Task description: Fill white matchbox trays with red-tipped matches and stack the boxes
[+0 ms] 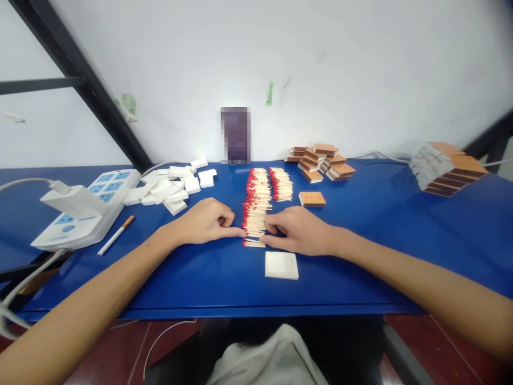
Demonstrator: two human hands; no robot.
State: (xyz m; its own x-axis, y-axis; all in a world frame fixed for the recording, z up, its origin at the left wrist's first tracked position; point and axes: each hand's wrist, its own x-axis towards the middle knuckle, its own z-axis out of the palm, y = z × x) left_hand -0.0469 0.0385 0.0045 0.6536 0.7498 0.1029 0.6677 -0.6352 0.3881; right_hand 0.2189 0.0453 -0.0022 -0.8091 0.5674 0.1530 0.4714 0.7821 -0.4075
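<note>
A long row of red-tipped matches (257, 198) lies on the blue table. My left hand (208, 220) is at the red-headed side near its front end, thumb stretched to the match heads and fingers curled. On the opposite side, my right hand (296, 231) has its thumb and curled index finger at the plain stick ends. Neither hand visibly lifts a match. A few matches (253, 243) lie slightly apart at the near end. Beside the long row is a shorter group of matches (281, 185). A white matchbox tray (281, 266) rests just below my right hand.
White trays (164, 187) are heaped at left, near a power strip (90, 214) and a cigarette (116, 235). One matchbox (312, 199) lies right of the matches; more matchboxes (320, 159) are piled behind it. A wrapped matchbox pack (449, 167) stands far right. A pixelated dark object (235, 135) leans against the wall.
</note>
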